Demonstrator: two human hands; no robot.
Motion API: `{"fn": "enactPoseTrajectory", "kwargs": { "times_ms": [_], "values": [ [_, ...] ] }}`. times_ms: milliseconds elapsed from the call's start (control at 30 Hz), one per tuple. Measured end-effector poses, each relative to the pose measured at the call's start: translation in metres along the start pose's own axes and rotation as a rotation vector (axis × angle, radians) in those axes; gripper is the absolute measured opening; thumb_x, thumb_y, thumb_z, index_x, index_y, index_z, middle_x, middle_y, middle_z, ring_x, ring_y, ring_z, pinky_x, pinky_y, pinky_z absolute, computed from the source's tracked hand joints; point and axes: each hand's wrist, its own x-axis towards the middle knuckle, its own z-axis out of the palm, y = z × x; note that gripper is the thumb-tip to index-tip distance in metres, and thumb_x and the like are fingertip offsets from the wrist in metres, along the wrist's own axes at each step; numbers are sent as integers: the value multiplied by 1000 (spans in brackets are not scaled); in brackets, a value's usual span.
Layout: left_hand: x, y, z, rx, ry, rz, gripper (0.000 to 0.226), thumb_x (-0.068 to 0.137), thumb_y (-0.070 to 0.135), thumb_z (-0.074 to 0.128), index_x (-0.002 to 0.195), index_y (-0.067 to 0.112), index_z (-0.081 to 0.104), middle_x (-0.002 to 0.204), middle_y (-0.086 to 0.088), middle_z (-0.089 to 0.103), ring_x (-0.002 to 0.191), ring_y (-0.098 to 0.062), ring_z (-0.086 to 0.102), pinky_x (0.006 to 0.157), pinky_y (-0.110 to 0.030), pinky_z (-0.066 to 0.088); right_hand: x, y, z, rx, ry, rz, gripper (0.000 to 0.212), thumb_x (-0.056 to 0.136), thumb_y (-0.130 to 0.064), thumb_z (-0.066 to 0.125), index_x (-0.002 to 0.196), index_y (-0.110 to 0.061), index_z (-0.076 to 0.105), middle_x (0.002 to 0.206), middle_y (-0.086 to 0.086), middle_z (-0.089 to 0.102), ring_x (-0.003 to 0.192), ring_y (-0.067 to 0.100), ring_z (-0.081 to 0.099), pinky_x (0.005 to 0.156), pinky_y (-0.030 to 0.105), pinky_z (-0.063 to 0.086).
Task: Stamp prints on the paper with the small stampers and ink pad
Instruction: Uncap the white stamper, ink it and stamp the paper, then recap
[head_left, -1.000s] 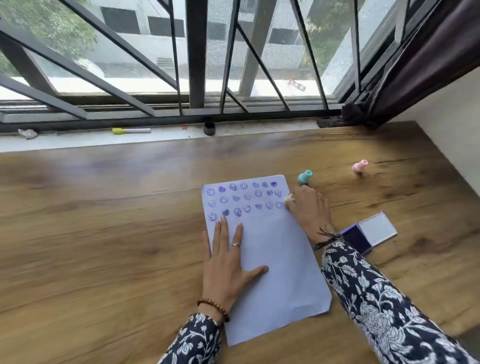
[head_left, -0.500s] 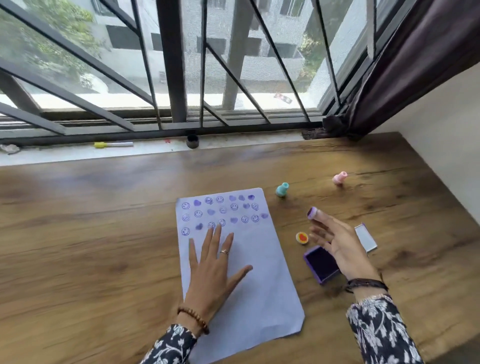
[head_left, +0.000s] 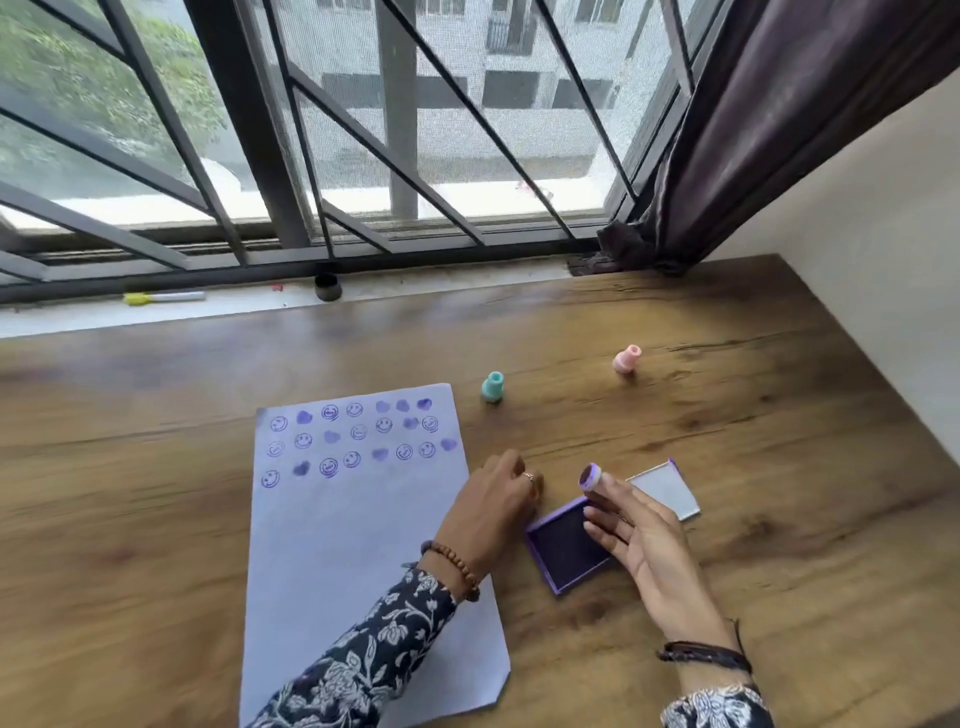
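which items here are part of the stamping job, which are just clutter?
In the job:
- paper, three rows of purple prints
- open ink pad
- stamper in the right hand
- teal stamper and pink stamper, standing idle
- left hand, reaching beside the pad

Lying about:
- yellow marker on the sill
- small dark cup on the sill
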Motion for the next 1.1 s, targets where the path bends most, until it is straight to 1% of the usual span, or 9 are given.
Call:
{"fn": "enactPoseTrajectory", "kwargs": {
  "times_ms": [100,200,267,333,433,567,767,1000,1100],
  "values": [
    [-4,4,-2,-290,88,-124,16,89,18,54,99,9,62,96,-6,52,85,-19,53,76,-23,42,-1,0,-3,1,-43,-24,9,83,-14,61,82,-13,71,70,-3,72,60,5,65,58,16,57],
    [-10,12,-10,-816,140,-416,10,83,17,65,92,16,69,79,5,60,72,-10,58,64,-9,46,-3,-2,0,-96,-107,-116,10,79,-10,66,82,-15,73,72,-3,71,69,5,66,66,15,57],
    [-14,18,-15,-1274,110,-537,9,85,11,61,88,14,68,73,0,63,65,-8,59,60,-9,49,-5,-4,4,-242,-162,-200,13,78,-13,68,87,-21,73,75,-6,73,75,3,65,72,13,54],
    [-20,21,-18,-1488,114,-585,12,87,9,56,89,11,67,68,-1,66,60,-6,63,59,-11,52,-10,-7,10,-343,-210,-279,16,76,-18,70,90,-25,72,80,-10,75,79,1,66,74,10,52],
    [-28,25,-24,-1570,112,-563,13,86,9,55,92,8,67,63,0,71,59,-6,65,60,-12,55,-19,-10,15,-398,-252,-389,16,78,-18,69,90,-28,73,91,-6,76,87,2,68,75,9,49],
    [-34,30,-32,-1554,112,-509,15,86,8,55,94,7,68,67,-1,71,60,-7,65,61,-12,55,-29,-15,17,-537,-241,-480,17,81,-17,67,89,-30,73,96,-6,71,94,6,66,83,20,51],
    [-45,33,-41,-1529,146,-414,14,81,12,61,91,11,71,75,0,73,68,-8,66,66,-13,55,-46,-23,23,-659,-231,-598,19,79,-16,68,83,-34,72,93,-7,71,88,-1,64,75,9,47],
    [-54,26,-45,-1494,205,-387,13,78,11,64,86,11,73,83,-4,76,81,-16,71,68,-15,55,-48,-25,36,-658,-270,-554,11,79,-17,69,83,-26,74,87,-1,72,77,7,67,69,14,53],
    [-54,22,-42,-1492,235,-391,16,77,11,65,91,8,72,86,-7,76,84,-20,71,68,-16,55,-41,-28,40,-660,-305,-493,12,82,-13,65,81,-23,73,73,-1,71,61,6,64,59,14,52]
  ]
}}
